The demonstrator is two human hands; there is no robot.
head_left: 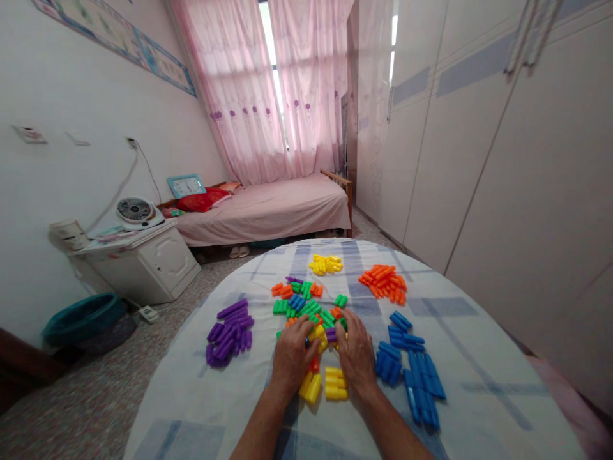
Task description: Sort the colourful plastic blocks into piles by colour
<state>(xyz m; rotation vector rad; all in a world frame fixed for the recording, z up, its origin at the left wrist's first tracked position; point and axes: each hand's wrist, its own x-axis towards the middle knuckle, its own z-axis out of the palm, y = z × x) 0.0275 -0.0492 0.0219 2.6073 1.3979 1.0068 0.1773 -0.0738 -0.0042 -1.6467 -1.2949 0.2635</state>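
The left hand (292,356) bends its fingers over yellow pieces (318,335); the right hand (356,355) is half-curled; whether either grips anything cannot be told. Between them, nearer the right fingertips, a purple piece (330,335) lies roughly crosswise, green pieces (311,309) beyond it on the surface (182,396).

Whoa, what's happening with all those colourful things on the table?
A person has their left hand and right hand at the near edge of a mixed-colour pile on the table. Around it lie groups of one colour each: purple pieces to the left, yellow pieces at the far side, orange pieces far right and blue pieces on the right. What the fingers grip, if anything, is hard to tell.
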